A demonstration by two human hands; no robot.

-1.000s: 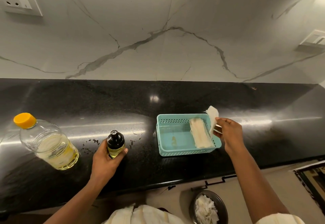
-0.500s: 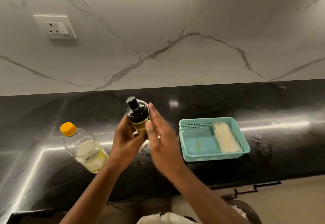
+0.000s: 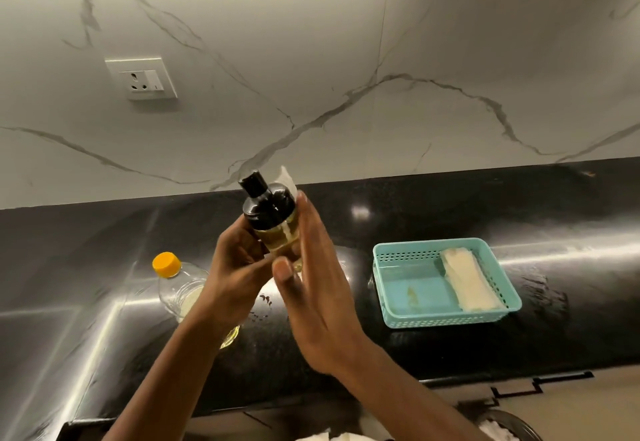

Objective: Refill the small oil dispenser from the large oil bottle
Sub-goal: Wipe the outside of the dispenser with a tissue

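Observation:
The small oil dispenser (image 3: 273, 219), clear with a black pump top and yellow oil inside, is held up above the black counter (image 3: 415, 219). My left hand (image 3: 239, 267) grips its lower body from the left. My right hand (image 3: 318, 295) lies flat against its right side with straight fingers, pressing a white tissue (image 3: 286, 177) whose corner sticks up behind the pump top. The large oil bottle (image 3: 176, 284), clear with a yellow cap, stands on the counter at the left, partly hidden by my left forearm.
A teal plastic basket (image 3: 450, 319) with a stack of folded tissues (image 3: 467, 281) sits on the counter to the right. A wall socket (image 3: 142, 77) is on the marble backsplash. Oil smears mark the counter under my hands. A bin (image 3: 505, 426) shows at the bottom right.
My left hand lifted the dispenser off the counter. My right hand took a tissue from the basket and brought it against the dispenser's side. The view shifted left.

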